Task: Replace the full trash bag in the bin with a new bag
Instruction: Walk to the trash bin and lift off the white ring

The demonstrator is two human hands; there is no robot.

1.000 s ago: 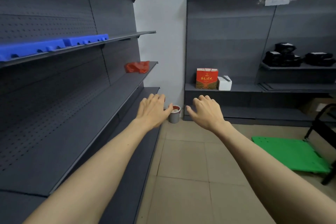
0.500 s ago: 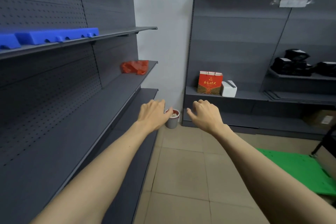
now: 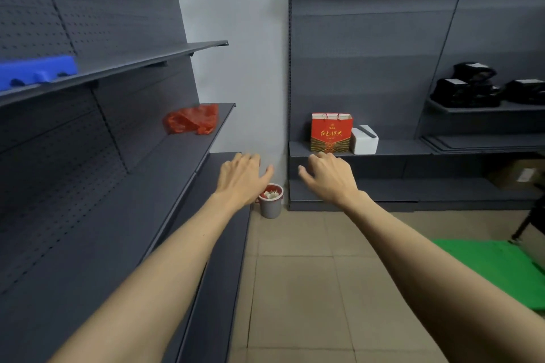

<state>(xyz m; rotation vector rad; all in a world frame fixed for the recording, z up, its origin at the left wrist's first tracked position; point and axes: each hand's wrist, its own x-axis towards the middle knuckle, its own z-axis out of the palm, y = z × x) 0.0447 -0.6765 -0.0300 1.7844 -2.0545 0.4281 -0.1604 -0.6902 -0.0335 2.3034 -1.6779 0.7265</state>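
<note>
Small grey bin (image 3: 270, 206) sits on the floor in the far corner, red bag liner stuffed with white scraps. Left hand (image 3: 240, 177) and right hand (image 3: 328, 175) reach out, both grips open, empty.

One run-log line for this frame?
phase: approach | left hand: open, empty | right hand: open, empty | bin: floor corner, red bag in, untouched

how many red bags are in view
2 for sure: a crumpled plastic bag on the left shelf, and a paper gift bag on the back shelf. The bin also shows a red liner rim.
</note>
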